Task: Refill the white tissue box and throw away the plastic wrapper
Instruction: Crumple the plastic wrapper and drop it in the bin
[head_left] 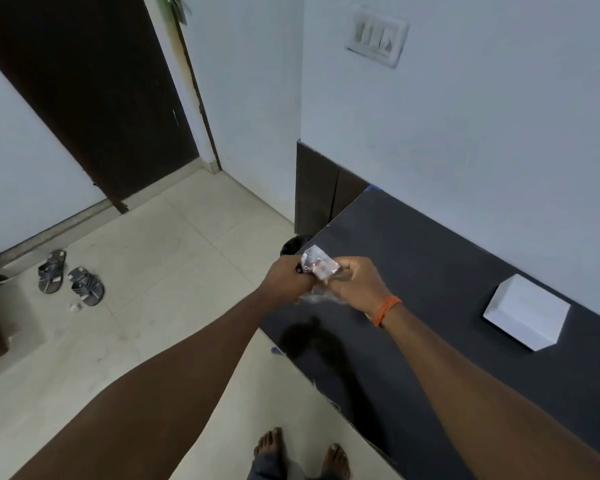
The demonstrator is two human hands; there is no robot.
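The crumpled plastic wrapper, clear with pink and white print, is bunched between both my hands above the left end of the dark table. My left hand grips its left side and my right hand, with an orange wristband, grips its right side. The white tissue box stands on the table to the right, near the wall, well apart from my hands. Just beyond my hands, at the table's far left corner, part of a black bin shows on the floor.
A pair of grey sandals lies on the tiled floor at left, near a dark door. A switch plate is on the wall above the table. My bare feet stand beside the table's front edge.
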